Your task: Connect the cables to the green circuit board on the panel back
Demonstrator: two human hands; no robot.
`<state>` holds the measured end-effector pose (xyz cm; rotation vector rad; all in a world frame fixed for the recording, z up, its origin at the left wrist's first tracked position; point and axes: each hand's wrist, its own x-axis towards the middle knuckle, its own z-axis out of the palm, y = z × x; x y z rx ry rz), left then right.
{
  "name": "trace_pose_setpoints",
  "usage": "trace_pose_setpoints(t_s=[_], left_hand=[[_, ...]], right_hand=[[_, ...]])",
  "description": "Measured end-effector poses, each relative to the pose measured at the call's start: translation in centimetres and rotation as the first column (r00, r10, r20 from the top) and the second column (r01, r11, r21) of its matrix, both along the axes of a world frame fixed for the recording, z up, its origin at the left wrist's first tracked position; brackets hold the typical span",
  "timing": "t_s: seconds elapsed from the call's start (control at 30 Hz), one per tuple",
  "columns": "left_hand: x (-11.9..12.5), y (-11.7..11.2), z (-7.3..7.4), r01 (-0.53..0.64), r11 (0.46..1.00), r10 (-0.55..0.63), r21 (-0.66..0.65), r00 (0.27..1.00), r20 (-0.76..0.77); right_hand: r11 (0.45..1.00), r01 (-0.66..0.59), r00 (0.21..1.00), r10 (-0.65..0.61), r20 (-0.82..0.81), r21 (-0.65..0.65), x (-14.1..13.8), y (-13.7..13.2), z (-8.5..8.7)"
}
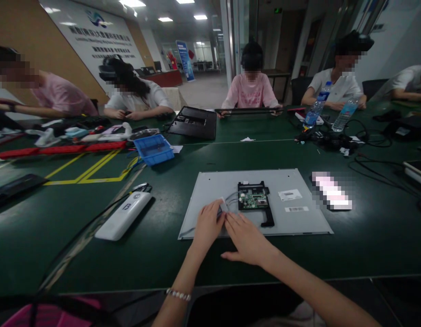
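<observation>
A grey metal panel (299, 222) lies flat on the green table (162, 245) in front of me. A small green circuit board (253, 199) in a black bracket sits near its middle, with thin wires running left from it. My left hand (207, 223) rests on the panel's left part, fingers pinched on a small white connector (223, 206) at the wire ends. My right hand (248, 240) lies flat beside it, fingers stretched toward the same spot, holding nothing.
A white power bank (123, 216) with a black cable lies to the left. A blue plastic tray (153, 149), a black monitor shell (193, 121) and two water bottles (318, 109) stand farther back. Several people sit around the table. A blurred phone (331, 190) lies right of the panel.
</observation>
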<state>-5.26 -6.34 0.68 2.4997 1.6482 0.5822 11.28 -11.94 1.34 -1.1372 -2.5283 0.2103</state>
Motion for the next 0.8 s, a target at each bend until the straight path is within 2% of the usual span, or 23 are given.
trace_pose_setpoints(t_s=[0.33, 0.63, 0.73, 0.8], left_hand=[[1.0, -0.9, 0.4, -0.07, 0.997, 0.07, 0.02, 0.998, -0.005], [1.2, -1.1, 0.6, -0.066, 0.996, 0.067, 0.055, 0.998, -0.018], [1.1, -0.9, 0.7, -0.064, 0.996, 0.065, 0.058, 0.998, -0.024], [0.9, -0.7, 0.8, -0.062, 0.997, 0.064, 0.055, 0.998, -0.025]], right_hand=[[0.997, 0.074, 0.988, -0.073, -0.135, -0.001, 0.3, -1.6, -0.9], [0.989, 0.128, 0.984, -0.118, -0.135, 0.069, -0.2, -1.8, -1.1], [0.987, 0.135, 0.983, -0.122, -0.134, 0.091, -0.6, -2.0, -0.6], [0.989, 0.121, 0.979, -0.104, -0.176, 0.087, -0.1, -2.0, 0.3]])
